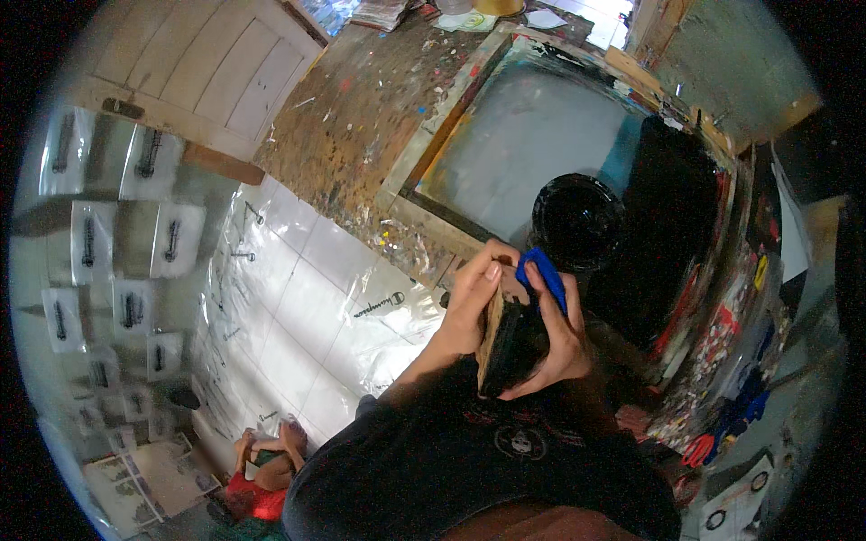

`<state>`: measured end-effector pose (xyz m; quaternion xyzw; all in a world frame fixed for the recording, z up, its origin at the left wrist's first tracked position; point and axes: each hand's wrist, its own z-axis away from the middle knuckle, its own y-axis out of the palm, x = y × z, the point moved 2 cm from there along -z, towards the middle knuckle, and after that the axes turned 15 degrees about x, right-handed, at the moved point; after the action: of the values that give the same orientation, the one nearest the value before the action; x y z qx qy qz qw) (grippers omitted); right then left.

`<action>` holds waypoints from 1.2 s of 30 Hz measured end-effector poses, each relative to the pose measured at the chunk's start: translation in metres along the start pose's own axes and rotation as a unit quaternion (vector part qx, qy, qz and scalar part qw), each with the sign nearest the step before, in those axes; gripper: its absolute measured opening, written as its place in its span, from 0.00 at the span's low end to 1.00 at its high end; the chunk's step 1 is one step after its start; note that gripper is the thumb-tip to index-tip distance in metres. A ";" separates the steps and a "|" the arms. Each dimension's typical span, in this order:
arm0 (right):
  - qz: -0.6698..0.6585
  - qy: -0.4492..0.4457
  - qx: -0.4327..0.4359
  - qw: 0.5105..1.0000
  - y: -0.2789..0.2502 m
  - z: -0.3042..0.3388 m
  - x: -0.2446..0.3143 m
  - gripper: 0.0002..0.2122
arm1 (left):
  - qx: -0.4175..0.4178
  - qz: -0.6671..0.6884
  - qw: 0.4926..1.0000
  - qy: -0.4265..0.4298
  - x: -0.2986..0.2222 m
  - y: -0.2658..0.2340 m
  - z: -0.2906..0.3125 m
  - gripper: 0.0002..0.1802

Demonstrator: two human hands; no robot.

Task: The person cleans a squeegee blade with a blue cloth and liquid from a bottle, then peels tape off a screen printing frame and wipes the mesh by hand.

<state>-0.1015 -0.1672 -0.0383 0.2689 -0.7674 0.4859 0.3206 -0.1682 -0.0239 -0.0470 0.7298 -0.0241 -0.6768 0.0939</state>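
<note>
Close in front of my chest, both hands are on a flat piece with a wooden edge and a black-smeared face, which looks like a squeegee. My left hand is closed around its upper left side, thumb near the top. A folded blue cloth is pinched in the fingers of my right hand, pressed against the top of the squeegee, while that palm wraps its right side. Just beyond the hands, a round black tub stands on a wood-framed printing screen; its contents look dark.
The paint-spattered wooden table carries the screen. Clear plastic sheets with dark prints cover the tiled floor to the left, and several printed pieces lie farther left. A person in red sits at lower left. A door stands upper left.
</note>
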 end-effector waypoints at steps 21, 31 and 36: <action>0.153 -0.050 -0.070 0.984 0.003 0.019 0.008 0.44 | 0.083 -0.085 0.992 0.044 0.004 0.012 0.002 0.26; 0.165 -0.040 -0.065 0.983 0.012 0.027 -0.001 0.47 | 0.072 -0.032 0.997 0.026 0.005 0.015 0.004 0.23; 0.096 -0.003 -0.040 0.995 0.020 0.014 -0.005 0.56 | 0.016 0.044 0.999 -0.023 0.012 0.004 0.003 0.22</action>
<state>-0.1159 -0.1719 -0.0577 0.1830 -0.8093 0.4825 0.2805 -0.1700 -0.0300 -0.0585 0.7139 -0.0690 -0.6878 0.1116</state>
